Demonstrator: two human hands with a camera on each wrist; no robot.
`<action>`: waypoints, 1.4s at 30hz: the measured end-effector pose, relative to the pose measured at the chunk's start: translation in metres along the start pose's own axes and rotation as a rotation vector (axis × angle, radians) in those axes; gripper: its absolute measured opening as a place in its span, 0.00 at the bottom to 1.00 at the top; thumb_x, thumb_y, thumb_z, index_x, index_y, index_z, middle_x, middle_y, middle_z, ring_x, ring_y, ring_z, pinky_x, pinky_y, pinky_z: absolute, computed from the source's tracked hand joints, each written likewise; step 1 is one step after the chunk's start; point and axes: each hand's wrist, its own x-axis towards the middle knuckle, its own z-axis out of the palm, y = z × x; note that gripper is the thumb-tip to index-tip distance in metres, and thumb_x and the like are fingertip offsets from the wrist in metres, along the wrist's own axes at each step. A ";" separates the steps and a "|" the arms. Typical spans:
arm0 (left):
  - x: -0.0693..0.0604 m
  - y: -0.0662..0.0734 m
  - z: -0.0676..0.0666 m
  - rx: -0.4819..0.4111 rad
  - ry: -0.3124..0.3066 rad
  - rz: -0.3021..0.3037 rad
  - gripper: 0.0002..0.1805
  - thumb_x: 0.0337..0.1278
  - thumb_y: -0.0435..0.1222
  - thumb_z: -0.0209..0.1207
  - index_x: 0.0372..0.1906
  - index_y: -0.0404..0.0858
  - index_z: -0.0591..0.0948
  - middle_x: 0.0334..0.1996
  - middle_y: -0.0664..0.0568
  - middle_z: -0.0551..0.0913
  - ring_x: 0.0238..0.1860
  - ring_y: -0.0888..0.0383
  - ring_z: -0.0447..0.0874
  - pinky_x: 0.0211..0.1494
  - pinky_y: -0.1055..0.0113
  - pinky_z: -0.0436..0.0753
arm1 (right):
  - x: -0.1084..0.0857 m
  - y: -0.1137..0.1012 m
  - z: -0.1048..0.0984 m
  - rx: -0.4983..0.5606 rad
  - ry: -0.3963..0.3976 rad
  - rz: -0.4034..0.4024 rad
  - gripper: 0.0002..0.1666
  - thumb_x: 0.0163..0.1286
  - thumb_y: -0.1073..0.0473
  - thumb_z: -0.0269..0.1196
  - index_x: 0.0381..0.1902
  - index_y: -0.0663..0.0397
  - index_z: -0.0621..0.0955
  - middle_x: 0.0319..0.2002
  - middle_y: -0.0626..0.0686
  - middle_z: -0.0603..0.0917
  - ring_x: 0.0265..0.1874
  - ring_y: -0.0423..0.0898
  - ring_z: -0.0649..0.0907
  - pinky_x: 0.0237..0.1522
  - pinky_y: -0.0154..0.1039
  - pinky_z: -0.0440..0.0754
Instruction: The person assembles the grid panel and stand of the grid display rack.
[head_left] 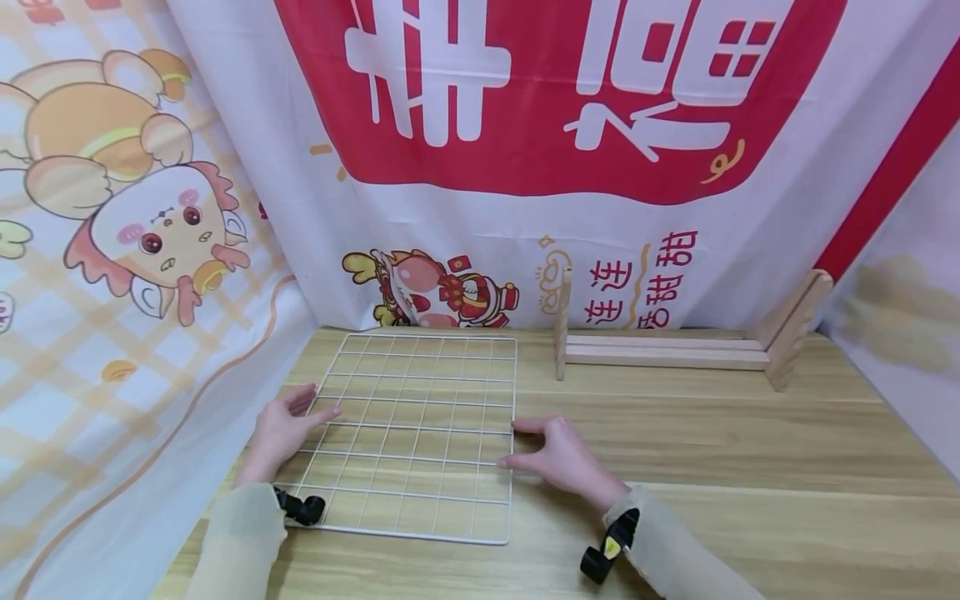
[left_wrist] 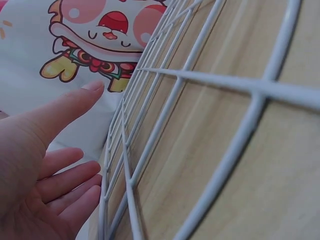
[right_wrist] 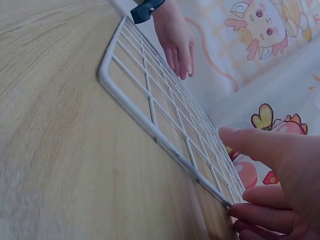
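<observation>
I see the left hand [head_left: 281, 429] relaxed beside the wire grid [head_left: 417, 427], at its left edge; the right hand [head_left: 561, 458], unclenched, touches its right edge. Right of the grid stands a wooden rack [head_left: 663, 352].

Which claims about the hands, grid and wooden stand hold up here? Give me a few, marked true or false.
1. The white wire grid lies on the table. True.
2. The wooden stand touches the grid. False: the stand is apart, to the grid's right.
3. The right hand is at the grid's right edge. True.
4. The left hand rests on the stand. False: the left hand is by the grid's left edge.
</observation>
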 end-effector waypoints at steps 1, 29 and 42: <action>-0.001 0.002 0.001 -0.014 -0.004 -0.004 0.51 0.57 0.51 0.73 0.75 0.26 0.63 0.70 0.29 0.68 0.69 0.34 0.68 0.72 0.44 0.68 | -0.001 0.001 -0.002 0.014 0.005 0.005 0.40 0.54 0.44 0.80 0.58 0.63 0.83 0.58 0.60 0.83 0.63 0.57 0.78 0.69 0.54 0.71; 0.008 0.011 0.020 -0.439 -0.229 -0.162 0.33 0.72 0.35 0.61 0.72 0.21 0.63 0.70 0.29 0.66 0.57 0.59 0.82 0.60 0.68 0.80 | -0.030 0.033 -0.050 0.128 0.066 0.117 0.34 0.57 0.54 0.79 0.56 0.69 0.83 0.47 0.60 0.88 0.39 0.46 0.87 0.41 0.34 0.87; 0.008 0.013 0.017 -0.312 -0.198 -0.164 0.26 0.67 0.29 0.64 0.64 0.18 0.72 0.58 0.31 0.80 0.43 0.63 0.86 0.50 0.69 0.86 | -0.031 0.030 -0.052 0.111 0.044 0.093 0.33 0.57 0.56 0.79 0.57 0.68 0.83 0.48 0.61 0.88 0.42 0.49 0.88 0.42 0.34 0.87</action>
